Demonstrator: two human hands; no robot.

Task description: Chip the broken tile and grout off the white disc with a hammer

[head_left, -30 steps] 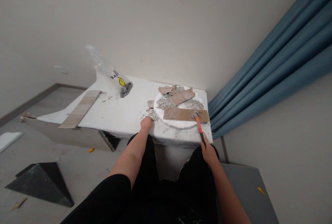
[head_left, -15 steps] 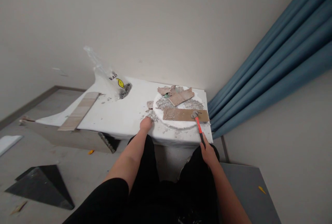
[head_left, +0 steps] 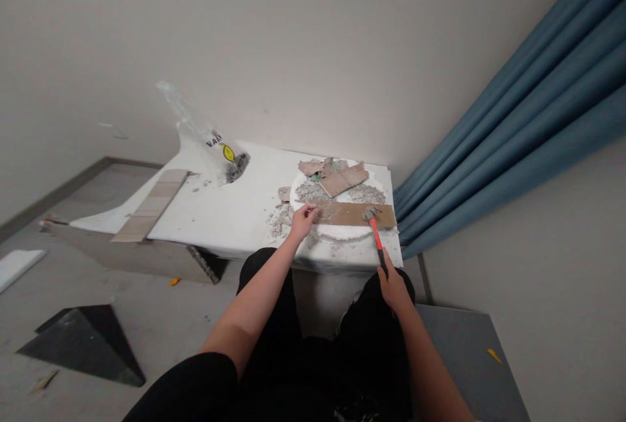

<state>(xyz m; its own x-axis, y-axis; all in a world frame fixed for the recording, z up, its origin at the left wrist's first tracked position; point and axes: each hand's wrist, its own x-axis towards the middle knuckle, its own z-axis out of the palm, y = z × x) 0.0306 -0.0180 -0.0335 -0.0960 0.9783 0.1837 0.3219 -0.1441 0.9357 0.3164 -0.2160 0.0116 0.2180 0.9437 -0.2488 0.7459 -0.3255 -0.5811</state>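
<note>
My right hand [head_left: 392, 285] is wrapped around the dark handle of a hammer [head_left: 375, 236] with a red shaft. The hammer's head, coated in grey dust, rests on the right part of a flat brown strip of board [head_left: 349, 214]. At the left end of that strip is my left hand [head_left: 302, 221], its fingers curled together in a pinch; whatever is between them is too small to make out. Under the strip lies a round white slab [head_left: 337, 232]. Broken pieces of brown board [head_left: 343, 179] and grey crumbs [head_left: 313, 192] are heaped on the slab.
A white-covered bench [head_left: 235, 213] carries a clear plastic bag [head_left: 210, 145] and a striped board [head_left: 152, 205]. Blue curtains [head_left: 513, 109] hang at the right. Dark folded sheet [head_left: 85, 344] lies on the floor. A grey panel [head_left: 460, 350] with a yellow piece [head_left: 494, 355] stands at lower right.
My left hand has moved right and away from me, from the loose crumbs beside the slab to the strip's left end. The hammer stays on the strip in my right hand.
</note>
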